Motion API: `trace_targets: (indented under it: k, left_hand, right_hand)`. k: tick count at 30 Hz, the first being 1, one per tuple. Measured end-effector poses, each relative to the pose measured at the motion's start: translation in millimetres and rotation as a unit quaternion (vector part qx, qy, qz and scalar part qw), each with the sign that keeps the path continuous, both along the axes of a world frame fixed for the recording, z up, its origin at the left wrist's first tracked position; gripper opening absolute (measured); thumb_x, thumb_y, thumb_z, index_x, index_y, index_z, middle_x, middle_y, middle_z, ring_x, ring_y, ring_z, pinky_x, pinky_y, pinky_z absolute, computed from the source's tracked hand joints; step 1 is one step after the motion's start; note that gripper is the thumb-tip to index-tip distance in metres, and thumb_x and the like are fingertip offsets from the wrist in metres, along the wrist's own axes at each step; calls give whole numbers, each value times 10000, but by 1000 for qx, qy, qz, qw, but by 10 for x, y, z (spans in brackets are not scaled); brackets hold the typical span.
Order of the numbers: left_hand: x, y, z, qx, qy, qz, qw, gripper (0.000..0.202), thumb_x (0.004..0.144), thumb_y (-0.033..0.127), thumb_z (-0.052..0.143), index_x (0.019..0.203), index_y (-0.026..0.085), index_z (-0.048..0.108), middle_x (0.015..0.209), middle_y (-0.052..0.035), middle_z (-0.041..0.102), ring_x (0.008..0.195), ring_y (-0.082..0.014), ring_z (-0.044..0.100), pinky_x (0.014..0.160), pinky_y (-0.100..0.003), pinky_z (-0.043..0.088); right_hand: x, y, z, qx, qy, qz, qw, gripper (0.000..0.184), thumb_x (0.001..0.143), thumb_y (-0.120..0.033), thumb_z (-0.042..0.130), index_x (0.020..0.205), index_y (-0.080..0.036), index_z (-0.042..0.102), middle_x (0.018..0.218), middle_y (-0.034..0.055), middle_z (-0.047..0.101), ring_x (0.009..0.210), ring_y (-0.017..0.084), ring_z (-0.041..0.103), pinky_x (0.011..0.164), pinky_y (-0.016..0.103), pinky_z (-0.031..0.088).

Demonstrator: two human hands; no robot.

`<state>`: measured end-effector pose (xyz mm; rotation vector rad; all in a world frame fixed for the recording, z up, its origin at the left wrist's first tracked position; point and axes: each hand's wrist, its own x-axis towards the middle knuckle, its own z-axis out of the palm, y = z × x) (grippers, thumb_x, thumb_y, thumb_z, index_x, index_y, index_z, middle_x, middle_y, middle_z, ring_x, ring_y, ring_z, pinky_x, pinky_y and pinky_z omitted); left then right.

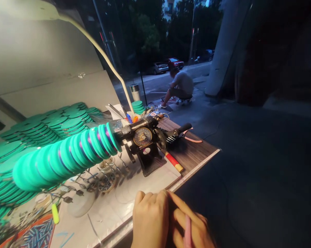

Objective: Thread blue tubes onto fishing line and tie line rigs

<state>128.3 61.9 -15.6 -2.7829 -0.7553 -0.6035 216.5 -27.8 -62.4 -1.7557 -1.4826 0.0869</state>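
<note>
My left hand (pixel 150 215) is closed in a fist at the table's front edge, knuckles up; whatever it pinches is hidden. Touching it at the fingertips, my right hand (pixel 190 224) curls around a pink-handled tool (pixel 188 231), whose working end I cannot see. Beyond the hands stands a black hand-cranked winder (pixel 151 156) with a round dial (pixel 143 137). Its shaft carries a long row of green foam spools (pixel 67 156). Small metal fittings on thin lines (pixel 79 191) hang below the spools.
Stacked green discs (pixel 67 120) fill the left back. An orange bowl (pixel 50 218) of metal pins sits front left. A red-and-yellow handle (pixel 174 162) and pink-handled pliers (pixel 193 139) lie right of the winder. A lamp (pixel 106 57) arches overhead. A person (pixel 182 84) sits outside.
</note>
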Motion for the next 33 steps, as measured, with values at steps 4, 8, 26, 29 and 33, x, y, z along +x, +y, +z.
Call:
trace_targets:
  k: [4,8,26,29,33]
  left_hand:
    - [-28,6,-6,-2,5,-11,1000,113,723,101,571,644,172,531,478,35,555,412,-170,488,498,-307,285]
    - [-34,19,-26,1,13,-16,1000,134,715,126,602,626,176,515,489,37,554,413,-172,480,496,-310,270]
    - [-210,53,-64,6,43,-27,999,89,812,145,472,747,187,516,579,24,562,474,-170,509,518,-312,285]
    - [-277,64,-70,5,48,-37,998,120,843,135,428,781,181,519,609,19,574,492,-162,513,529,-306,284]
    - [-290,43,-82,6,-6,-41,999,253,909,167,284,806,186,513,593,11,574,484,-159,486,541,-306,271]
  right_hand:
    - [-65,10,-182,17,-135,-41,990,196,625,-97,400,592,-241,528,491,-1,582,395,158,517,444,245,367]
    - [-97,60,-202,78,-106,-108,985,278,673,-62,333,652,-248,538,405,-19,525,342,169,444,425,276,298]
    - [29,10,-85,40,-171,-28,984,211,646,-47,407,555,-231,457,468,-27,533,419,132,472,488,257,283]
    - [28,-4,-83,31,-180,-32,983,221,686,-56,403,557,-228,453,472,-30,522,420,126,460,495,255,279]
    - [8,10,-129,24,-175,-35,984,190,665,-76,415,564,-233,452,463,-29,516,428,131,459,492,258,269]
